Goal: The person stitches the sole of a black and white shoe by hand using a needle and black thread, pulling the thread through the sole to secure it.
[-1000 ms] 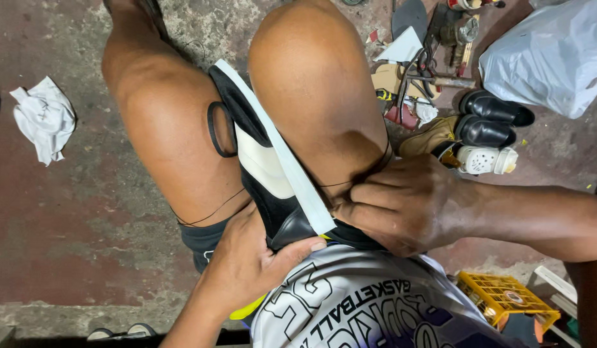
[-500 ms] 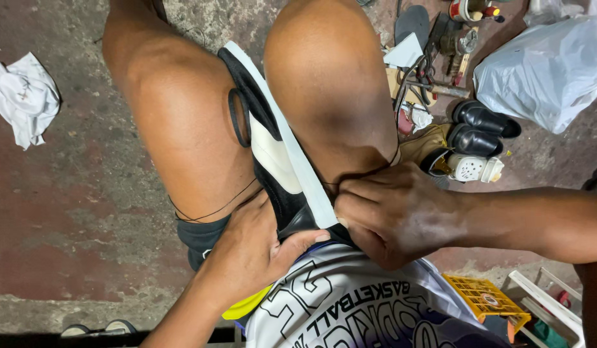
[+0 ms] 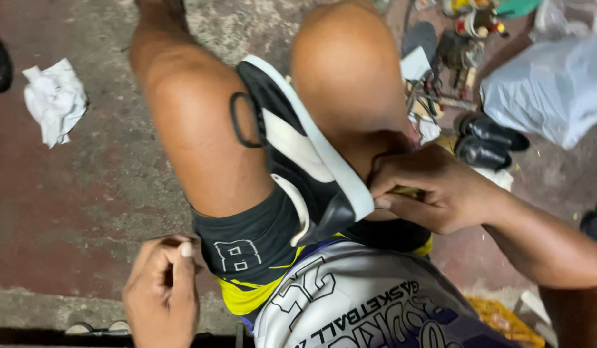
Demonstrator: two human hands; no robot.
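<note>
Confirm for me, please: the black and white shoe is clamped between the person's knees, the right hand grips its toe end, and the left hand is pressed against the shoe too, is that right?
Not quite. In the head view the left hand is off the shoe, curled beside the left thigh near the dark shorts. The rest holds: the shoe sits between the knees and the right hand grips its toe end.

The black-and-white shoe (image 3: 298, 161) is wedged between the knees, its far side and most of its sole hidden behind the right thigh. The right hand (image 3: 434, 193) covers whatever its fingertips pinch at the shoe's toe; the left hand (image 3: 160, 290) is curled, contents not discernible, wrist cut by the bottom edge. Tools (image 3: 440, 71) lie in a blurred, unidentifiable clutter, and the plastic bag (image 3: 550, 84) runs off the right edge.
</note>
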